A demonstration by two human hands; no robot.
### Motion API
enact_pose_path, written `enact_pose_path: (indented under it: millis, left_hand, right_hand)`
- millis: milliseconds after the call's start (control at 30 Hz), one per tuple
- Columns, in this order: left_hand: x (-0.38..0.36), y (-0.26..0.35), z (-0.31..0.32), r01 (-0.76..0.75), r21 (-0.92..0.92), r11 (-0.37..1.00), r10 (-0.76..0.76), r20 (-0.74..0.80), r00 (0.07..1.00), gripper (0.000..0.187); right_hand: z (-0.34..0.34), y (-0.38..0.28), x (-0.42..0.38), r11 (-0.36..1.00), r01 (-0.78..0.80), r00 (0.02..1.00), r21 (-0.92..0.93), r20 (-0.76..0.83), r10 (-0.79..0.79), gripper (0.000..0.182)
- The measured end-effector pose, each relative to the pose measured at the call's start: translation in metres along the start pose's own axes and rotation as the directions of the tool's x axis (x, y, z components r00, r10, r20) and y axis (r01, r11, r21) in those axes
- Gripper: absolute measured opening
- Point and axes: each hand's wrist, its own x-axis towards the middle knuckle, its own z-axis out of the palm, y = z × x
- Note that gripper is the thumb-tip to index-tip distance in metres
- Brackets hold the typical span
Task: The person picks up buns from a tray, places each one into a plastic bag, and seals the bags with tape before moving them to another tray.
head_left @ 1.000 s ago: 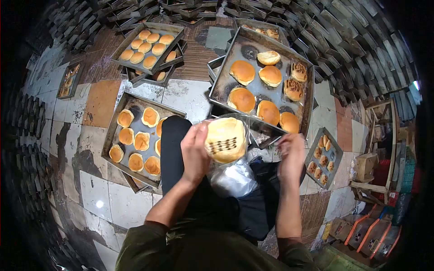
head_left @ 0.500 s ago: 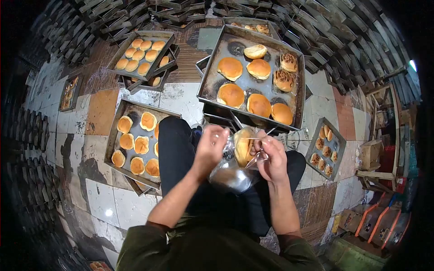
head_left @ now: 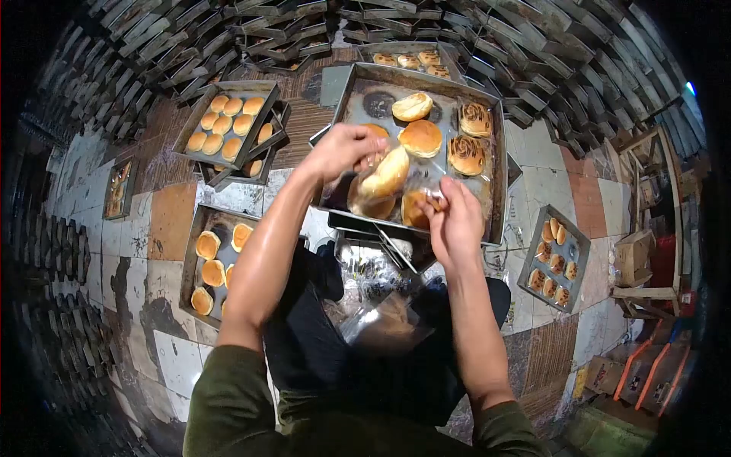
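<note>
Both hands are raised over the front part of a large metal tray (head_left: 496, 202) of buns. My left hand (head_left: 349, 151) pinches the upper left side of a clear plastic bag with a bun (head_left: 386, 174) in it. On the bag's right side, the fingers of my right hand (head_left: 454, 217) are closed on the plastic. The bagged bun hangs tilted between the hands. Behind it in the tray lie a round bun (head_left: 420, 139), a pale bun (head_left: 412, 107) and two dark-streaked buns (head_left: 466, 155) at the right. Clear plastic (head_left: 388, 324) lies over my lap.
Trays of buns stand at the upper left (head_left: 183, 145), lower left (head_left: 190, 263) and right (head_left: 572, 293). Stacked metal trays (head_left: 274, 34) line the back and sides. At the far right are a wooden frame (head_left: 647, 292) and a cardboard box (head_left: 633, 259).
Both hands have moved up and forward from above my lap to over the large tray, carrying the bagged bun. The view has shifted slightly.
</note>
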Motion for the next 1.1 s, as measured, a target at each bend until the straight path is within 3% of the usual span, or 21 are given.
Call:
enact_pose_path:
  millis: [33,133,267,333,367,400,433,467,500,567,633,667,700,767,800,867,900,967,1000,1033,1100]
  left_hand:
    - [0.028,-0.018,-0.009,0.024,-0.092,0.995,-0.02,0.041,0.999,0.022]
    - [0.091,-0.08,-0.054,0.119,-0.136,0.984,-0.141,-0.163,0.977,0.023]
    - [0.113,-0.086,-0.075,0.262,-0.096,0.96,-0.279,-0.306,0.91,0.026]
    - [0.123,-0.088,-0.082,0.377,-0.015,0.926,-0.341,-0.46,0.82,0.033]
    - [0.127,-0.084,-0.083,0.374,-0.017,0.927,-0.339,-0.46,0.821,0.033]
    - [0.131,-0.08,-0.083,0.454,0.315,0.833,-0.249,-0.519,0.817,0.024]
    - [0.131,-0.073,-0.078,0.503,0.598,0.625,-0.145,-0.544,0.827,0.019]
    - [0.136,-0.077,-0.073,0.574,0.551,0.606,0.02,-0.731,0.682,0.034]
    - [0.139,-0.075,-0.067,0.573,0.554,0.605,0.022,-0.73,0.683,0.034]
    - [0.138,-0.056,-0.053,0.544,0.773,0.327,0.261,-0.627,0.734,0.048]
    - [0.151,-0.032,-0.048,0.291,0.744,0.601,0.228,-0.509,0.83,0.043]
    - [0.176,-0.043,-0.056,0.03,0.493,0.87,0.204,-0.414,0.887,0.043]
    - [0.181,-0.047,-0.052,0.027,0.491,0.87,0.204,-0.411,0.889,0.043]
    - [0.192,-0.047,-0.032,0.045,0.799,0.599,0.398,-0.347,0.849,0.05]
    - [0.192,-0.039,-0.018,-0.013,0.854,0.521,0.412,-0.237,0.88,0.052]
    - [0.197,-0.05,0.017,-0.169,0.883,0.439,0.474,-0.068,0.878,0.056]
    - [0.182,-0.036,0.038,-0.066,0.898,0.436,0.383,-0.119,0.916,0.055]
    - [0.196,-0.053,0.05,-0.001,0.934,0.356,0.443,-0.167,0.881,0.042]
    - [0.203,-0.051,0.05,0.021,0.909,0.415,0.35,-0.181,0.919,0.035]
    - [0.211,-0.049,0.047,0.048,0.882,0.468,0.252,-0.185,0.95,0.029]
    - [0.216,-0.041,0.047,0.052,0.836,0.545,0.354,-0.286,0.891,0.022]
  right_hand:
    - [-0.006,0.007,0.017,1.0,0.001,1.0,0.003,-0.002,-0.001,0.018]
    - [-0.021,0.011,0.06,0.997,0.029,0.973,0.077,-0.232,-0.01,0.012]
    - [-0.055,0.003,0.091,0.993,-0.006,0.967,0.115,-0.251,0.035,0.013]
    - [-0.066,0.005,0.107,0.942,-0.109,0.934,0.318,-0.292,0.207,0.019]
    - [-0.066,0.003,0.112,0.943,-0.108,0.935,0.316,-0.291,0.205,0.019]
    - [-0.067,0.001,0.113,0.919,-0.094,0.929,0.383,-0.297,0.219,0.022]
    - [-0.065,-0.001,0.113,0.89,-0.078,0.924,0.45,-0.303,0.234,0.024]
    - [-0.064,0.001,0.115,0.88,-0.098,0.918,0.465,-0.299,0.26,0.02]
    - [-0.061,0.003,0.112,0.879,-0.096,0.919,0.467,-0.298,0.259,0.02]
    - [-0.05,0.0,0.098,0.954,-0.253,0.924,0.158,-0.251,0.287,0.014]
    - [-0.045,-0.017,0.062,0.964,-0.253,0.953,-0.081,-0.195,0.234,0.01]
    - [-0.045,-0.032,0.038,0.965,-0.21,0.966,-0.159,-0.183,0.18,0.009]
    - [-0.06,-0.048,0.016,0.961,-0.13,0.985,-0.245,-0.144,0.097,0.009]
    - [-0.11,-0.081,-0.029,0.909,0.015,0.961,-0.416,-0.246,-0.129,0.01]
    - [-0.144,-0.097,-0.052,0.904,0.065,0.936,-0.422,-0.289,-0.202,0.01]
    - [-0.194,-0.115,-0.098,0.867,0.041,0.752,-0.496,-0.556,-0.354,0.012]
    - [-0.232,-0.114,-0.123,0.863,0.048,0.695,-0.503,-0.604,-0.391,0.013]
    - [-0.302,-0.103,-0.173,0.864,-0.009,0.67,-0.503,-0.645,-0.368,0.014]
    - [-0.328,-0.091,-0.194,0.863,-0.01,0.668,-0.505,-0.646,-0.37,0.016]
    - [-0.331,-0.074,-0.208,0.869,-0.07,0.585,-0.49,-0.726,-0.362,0.022]
    - [-0.395,-0.026,-0.247,0.877,-0.179,0.51,-0.446,-0.805,-0.305,0.022]
